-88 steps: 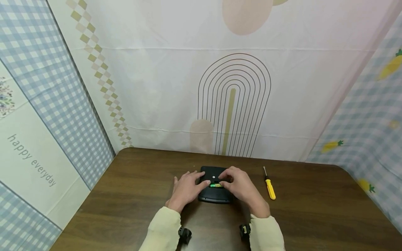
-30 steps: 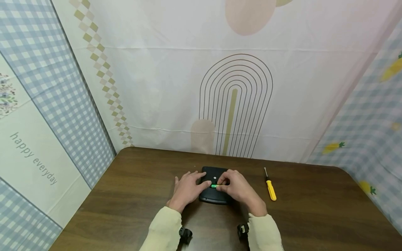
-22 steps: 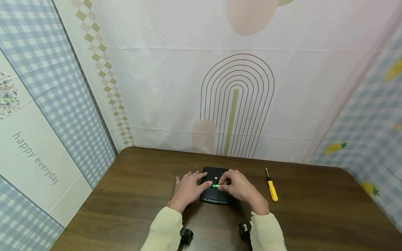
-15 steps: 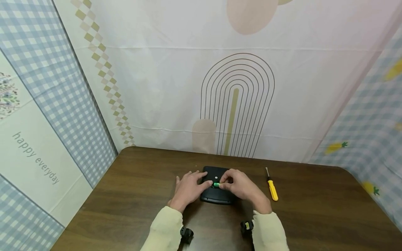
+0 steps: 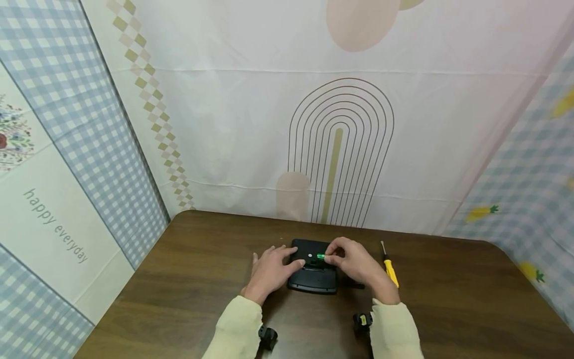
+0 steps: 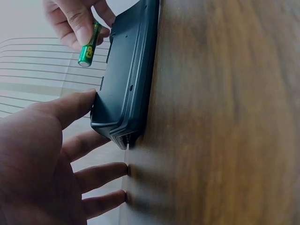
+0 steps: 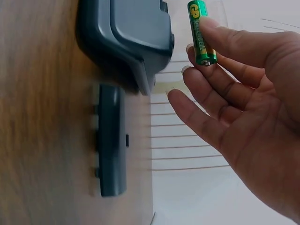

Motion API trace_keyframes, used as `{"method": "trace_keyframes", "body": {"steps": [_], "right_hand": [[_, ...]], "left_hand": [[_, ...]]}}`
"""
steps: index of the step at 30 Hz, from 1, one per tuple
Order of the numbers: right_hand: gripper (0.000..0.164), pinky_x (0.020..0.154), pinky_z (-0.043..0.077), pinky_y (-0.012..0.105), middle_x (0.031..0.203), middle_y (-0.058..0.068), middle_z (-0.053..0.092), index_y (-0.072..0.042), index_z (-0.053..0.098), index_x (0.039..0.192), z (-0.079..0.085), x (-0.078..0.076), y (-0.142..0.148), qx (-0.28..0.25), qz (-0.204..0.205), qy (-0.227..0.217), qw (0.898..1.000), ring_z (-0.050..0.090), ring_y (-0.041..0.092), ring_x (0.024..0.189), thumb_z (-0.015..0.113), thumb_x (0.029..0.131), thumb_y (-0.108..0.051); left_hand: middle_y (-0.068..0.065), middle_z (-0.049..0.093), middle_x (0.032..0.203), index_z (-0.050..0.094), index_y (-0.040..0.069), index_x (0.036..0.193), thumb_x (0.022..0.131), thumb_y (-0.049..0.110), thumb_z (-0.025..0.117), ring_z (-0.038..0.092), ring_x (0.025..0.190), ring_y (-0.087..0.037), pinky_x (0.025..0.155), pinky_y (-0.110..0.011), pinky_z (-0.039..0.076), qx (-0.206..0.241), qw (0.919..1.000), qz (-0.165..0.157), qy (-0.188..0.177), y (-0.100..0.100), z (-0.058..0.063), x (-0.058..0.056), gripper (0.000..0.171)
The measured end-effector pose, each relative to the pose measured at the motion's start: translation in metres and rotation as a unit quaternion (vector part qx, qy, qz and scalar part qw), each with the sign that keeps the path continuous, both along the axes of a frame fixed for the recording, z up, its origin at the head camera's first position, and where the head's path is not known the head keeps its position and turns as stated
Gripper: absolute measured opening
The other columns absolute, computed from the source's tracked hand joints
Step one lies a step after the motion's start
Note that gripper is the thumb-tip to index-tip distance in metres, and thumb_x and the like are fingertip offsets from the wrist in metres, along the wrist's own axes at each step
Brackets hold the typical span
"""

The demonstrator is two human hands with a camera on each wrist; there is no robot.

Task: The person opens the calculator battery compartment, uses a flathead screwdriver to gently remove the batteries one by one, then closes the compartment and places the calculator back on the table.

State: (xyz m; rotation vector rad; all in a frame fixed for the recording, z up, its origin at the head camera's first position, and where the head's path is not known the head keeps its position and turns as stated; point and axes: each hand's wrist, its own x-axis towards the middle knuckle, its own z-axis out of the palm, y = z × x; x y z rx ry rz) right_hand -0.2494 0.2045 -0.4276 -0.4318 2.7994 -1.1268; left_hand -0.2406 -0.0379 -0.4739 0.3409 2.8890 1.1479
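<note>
A black flat device (image 5: 312, 281) lies on the table with its battery slot facing up; the slot looks dark. My right hand (image 5: 356, 259) pinches a green GP battery (image 7: 201, 35) between thumb and forefinger, held clear above the device. The battery (image 6: 88, 54) also shows in the left wrist view, with one flat end facing down. My left hand (image 5: 271, 271) rests at the device's left side, fingers spread and mostly straight, its thumb touching the top near the slot. Beside the device's right edge, a dark battery cover (image 7: 112, 140) lies on the table.
A yellow-handled screwdriver (image 5: 391, 271) lies to the right, partly behind my right wrist. The brown wooden table (image 5: 215, 249) ends at a white patterned curtain (image 5: 233, 124) at the back. Checked cloth (image 5: 529, 199) hangs at the right side.
My right hand has lifted the green battery out of the slot and moved it up and right. The slot, where green showed before, now looks dark. My left hand has stayed in place.
</note>
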Motion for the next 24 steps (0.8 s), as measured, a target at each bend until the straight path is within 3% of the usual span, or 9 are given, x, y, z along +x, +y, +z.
{"method": "trace_keyframes", "body": {"steps": [9,24], "right_hand": [[0.006,0.074,0.052,0.037,0.096,0.003,0.064,-0.008,0.070,0.103,-0.002,-0.004,0.023,0.018,-0.025,0.029,0.999,0.058,0.019,0.083,0.075,0.100,-0.008],[0.006,0.071,0.051,0.039,0.091,0.004,0.063,-0.003,0.069,0.098,-0.015,-0.008,0.038,0.050,-0.049,0.017,0.997,0.057,0.019,0.080,0.075,0.098,-0.004]], "left_hand": [[-0.017,0.056,0.155,0.068,0.016,0.146,0.101,0.048,0.069,0.039,0.149,-0.046,0.116,-0.081,0.011,0.009,0.9999,0.001,0.008,0.000,-0.001,0.002,0.055],[-0.019,0.056,0.153,0.068,0.015,0.146,0.102,0.046,0.068,0.040,0.148,-0.047,0.116,-0.081,0.010,0.009,0.9998,0.007,0.015,0.001,-0.002,0.000,0.054]]}}
